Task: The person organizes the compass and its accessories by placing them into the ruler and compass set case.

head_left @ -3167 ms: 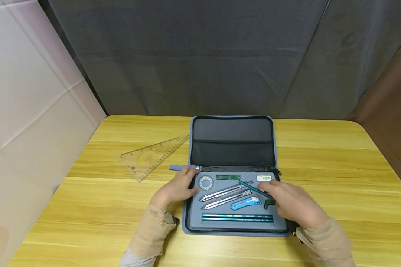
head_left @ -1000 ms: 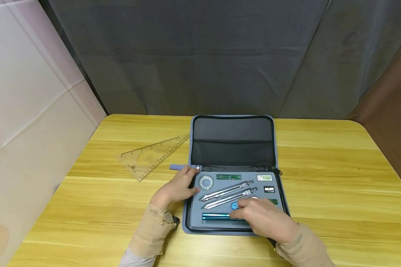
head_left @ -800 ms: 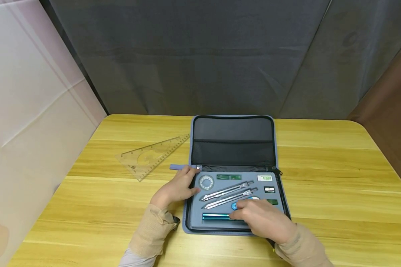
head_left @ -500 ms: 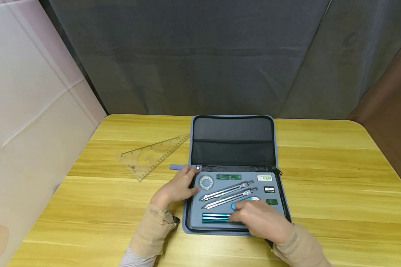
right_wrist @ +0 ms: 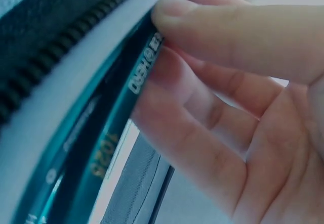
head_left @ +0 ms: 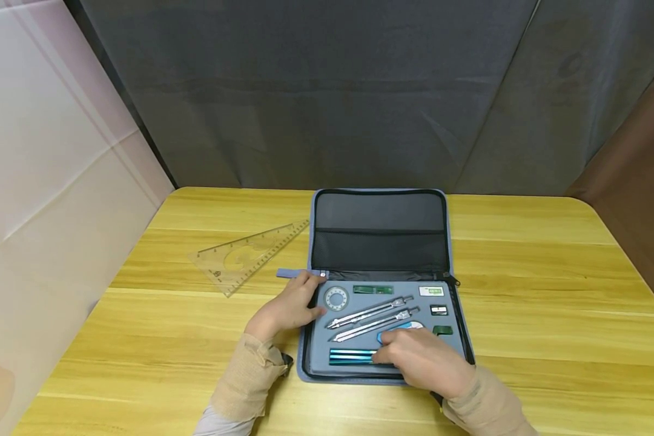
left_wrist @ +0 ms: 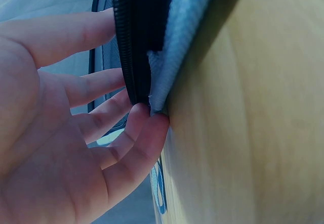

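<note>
An open zip case (head_left: 378, 230) holds a grey tray (head_left: 360, 343) of drawing tools. Near its front edge my right hand (head_left: 422, 357) pinches a dark green pencil (right_wrist: 126, 87) between thumb and fingers. Lettering and the number 1028 show on it in the right wrist view. Other pencils (head_left: 349, 353) lie in the same slot, their right ends hidden by the hand. Just behind the knuckles a blue utility knife (head_left: 409, 327) is partly covered. My left hand (head_left: 286, 309) rests on the case's left edge, fingers spread, fingertips touching the zip border (left_wrist: 124, 47).
Two silver compasses (head_left: 369, 312) lie slantwise in the tray. Around them sit a round dial (head_left: 327, 298), a green case (head_left: 373, 290), an eraser (head_left: 431, 291), a sharpener (head_left: 438, 310) and a small green piece (head_left: 442, 330). A clear set square (head_left: 240, 269) lies left on the wooden table (head_left: 539, 290).
From above the tray's right side, my right hand has brought the pencil down to the front slot, then shifted slightly left. My left hand has stayed put.
</note>
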{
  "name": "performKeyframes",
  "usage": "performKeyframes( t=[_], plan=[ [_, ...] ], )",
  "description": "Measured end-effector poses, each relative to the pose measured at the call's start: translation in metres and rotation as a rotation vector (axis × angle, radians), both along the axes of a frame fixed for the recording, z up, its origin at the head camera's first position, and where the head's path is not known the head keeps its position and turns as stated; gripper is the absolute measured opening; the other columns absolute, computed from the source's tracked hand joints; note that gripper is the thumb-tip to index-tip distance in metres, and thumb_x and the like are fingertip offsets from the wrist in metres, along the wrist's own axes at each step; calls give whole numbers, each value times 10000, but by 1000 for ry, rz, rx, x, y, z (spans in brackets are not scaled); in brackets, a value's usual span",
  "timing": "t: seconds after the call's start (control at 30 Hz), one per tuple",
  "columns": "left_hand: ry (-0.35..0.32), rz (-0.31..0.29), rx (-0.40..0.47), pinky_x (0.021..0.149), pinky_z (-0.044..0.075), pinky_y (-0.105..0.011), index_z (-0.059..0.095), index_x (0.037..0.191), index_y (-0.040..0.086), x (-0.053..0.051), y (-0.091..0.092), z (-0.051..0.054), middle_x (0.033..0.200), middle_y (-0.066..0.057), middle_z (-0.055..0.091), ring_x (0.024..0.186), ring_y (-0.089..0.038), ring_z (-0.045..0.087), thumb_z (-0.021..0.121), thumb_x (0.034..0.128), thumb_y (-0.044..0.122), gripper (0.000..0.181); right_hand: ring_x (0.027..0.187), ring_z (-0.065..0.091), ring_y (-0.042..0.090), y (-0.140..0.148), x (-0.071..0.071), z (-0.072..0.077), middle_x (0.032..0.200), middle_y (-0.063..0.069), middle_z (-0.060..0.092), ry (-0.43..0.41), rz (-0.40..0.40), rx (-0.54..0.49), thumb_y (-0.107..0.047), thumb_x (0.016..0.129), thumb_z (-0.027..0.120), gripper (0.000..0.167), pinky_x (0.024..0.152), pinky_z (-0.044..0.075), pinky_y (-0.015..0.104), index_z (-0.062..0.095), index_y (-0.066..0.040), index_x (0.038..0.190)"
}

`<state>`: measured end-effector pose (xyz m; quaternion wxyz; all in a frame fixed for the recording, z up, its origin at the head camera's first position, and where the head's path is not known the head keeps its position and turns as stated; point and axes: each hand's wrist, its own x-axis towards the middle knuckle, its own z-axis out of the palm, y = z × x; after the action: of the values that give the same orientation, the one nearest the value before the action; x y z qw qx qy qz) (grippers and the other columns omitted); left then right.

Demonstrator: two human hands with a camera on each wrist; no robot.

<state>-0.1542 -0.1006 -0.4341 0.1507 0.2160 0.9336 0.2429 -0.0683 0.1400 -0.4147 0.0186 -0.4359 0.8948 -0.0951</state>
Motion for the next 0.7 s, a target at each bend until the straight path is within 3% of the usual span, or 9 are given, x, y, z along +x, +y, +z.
performKeyframes(
  t=[0.47,0.7],
  plan=[
    [0,-3,-7,988,343,-450,425,1314,1,-1,1,1,1257,-178,403,1162,-339,386,645,840,196,557,611,511,-15,0,0,-1,708,-104,552,-25,-5,-39,187,665,583,449,452,354,107,729,-205,828],
    [4,-5,-5,985,345,-451,428,1309,-2,0,0,0,1249,-177,410,1159,-338,389,647,838,190,553,580,479,0,-3,3,-2,647,-96,504,22,-11,-7,197,618,590,461,458,369,125,727,-209,788]
  ],
)
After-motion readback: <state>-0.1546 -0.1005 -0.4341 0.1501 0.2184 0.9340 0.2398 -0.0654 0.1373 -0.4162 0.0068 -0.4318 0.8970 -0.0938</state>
